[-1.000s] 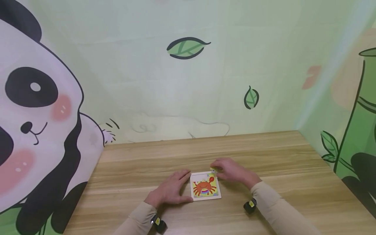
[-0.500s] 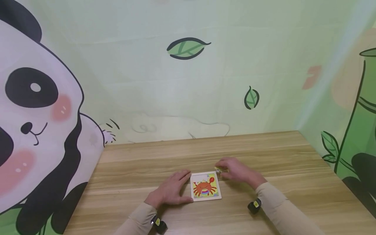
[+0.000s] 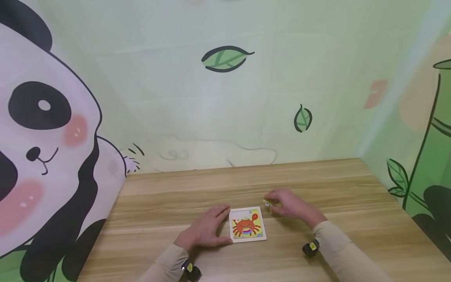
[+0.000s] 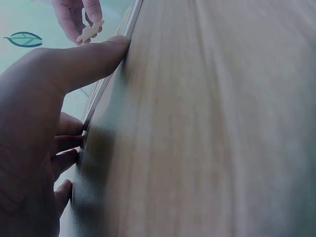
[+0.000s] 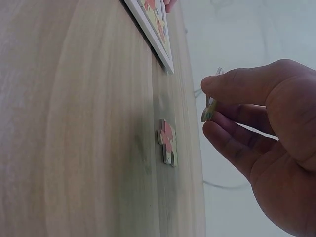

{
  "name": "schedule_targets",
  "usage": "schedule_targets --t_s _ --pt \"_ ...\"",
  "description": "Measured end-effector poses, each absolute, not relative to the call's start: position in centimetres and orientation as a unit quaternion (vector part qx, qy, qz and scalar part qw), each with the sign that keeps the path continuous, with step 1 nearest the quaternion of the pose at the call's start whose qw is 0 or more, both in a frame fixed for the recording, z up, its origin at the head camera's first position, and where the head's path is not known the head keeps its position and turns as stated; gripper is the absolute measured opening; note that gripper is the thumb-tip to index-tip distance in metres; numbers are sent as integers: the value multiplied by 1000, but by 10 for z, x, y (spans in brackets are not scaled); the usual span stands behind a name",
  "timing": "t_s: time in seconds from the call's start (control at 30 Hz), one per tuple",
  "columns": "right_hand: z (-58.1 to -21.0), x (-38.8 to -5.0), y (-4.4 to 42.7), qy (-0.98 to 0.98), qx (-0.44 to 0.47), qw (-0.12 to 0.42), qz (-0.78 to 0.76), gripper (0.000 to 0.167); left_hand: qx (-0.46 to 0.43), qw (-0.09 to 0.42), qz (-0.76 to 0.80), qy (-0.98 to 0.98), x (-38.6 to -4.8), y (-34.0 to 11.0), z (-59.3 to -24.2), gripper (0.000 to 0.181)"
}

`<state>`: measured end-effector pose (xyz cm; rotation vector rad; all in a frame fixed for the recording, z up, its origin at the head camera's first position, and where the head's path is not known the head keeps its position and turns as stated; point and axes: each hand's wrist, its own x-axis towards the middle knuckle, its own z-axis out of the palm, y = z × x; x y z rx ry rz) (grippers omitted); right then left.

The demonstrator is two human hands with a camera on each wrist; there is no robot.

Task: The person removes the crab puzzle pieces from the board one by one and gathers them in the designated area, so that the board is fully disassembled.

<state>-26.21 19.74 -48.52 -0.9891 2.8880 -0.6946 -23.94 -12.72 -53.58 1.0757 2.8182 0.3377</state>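
Note:
A square white-framed puzzle (image 3: 262,223) with a red crab picture lies flat on the table; the upper left of its picture is pale. My left hand (image 3: 205,229) rests along its left side, fingers at the upper left corner and thumb at the lower left corner. Up and to the right of the frame, my right hand (image 3: 289,204) pinches a small yellowish puzzle piece (image 3: 268,204), held above the table in the right wrist view. Beneath that hand, a pink and pale piece (image 5: 168,139) lies on the table, beyond the frame's corner (image 5: 168,64).
The wood-grain table (image 3: 169,199) reaches back to a pale green backdrop (image 3: 158,78) with printed leaves. A large printed panda (image 3: 42,168) fills the left side, and printed bamboo (image 3: 431,156) stands at the right.
My right hand has moved to the right, away from the frame's upper right corner, with the piece still pinched. The left hand has stayed at the frame.

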Motion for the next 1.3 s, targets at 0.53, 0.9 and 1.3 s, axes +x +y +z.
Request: schedule_targets --t_s 0.53,0.9,1.3 --pt "-489 -263 211 929 -298 -4 -220 34 351 59 114 928 -239 -127 -534 100" --pt "-494 -263 226 933 -282 -1 -225 35 349 63 119 927 -239 -127 -535 100" --pt "-492 -259 236 930 -274 9 -245 34 350 60 118 927 -240 -127 -537 101"
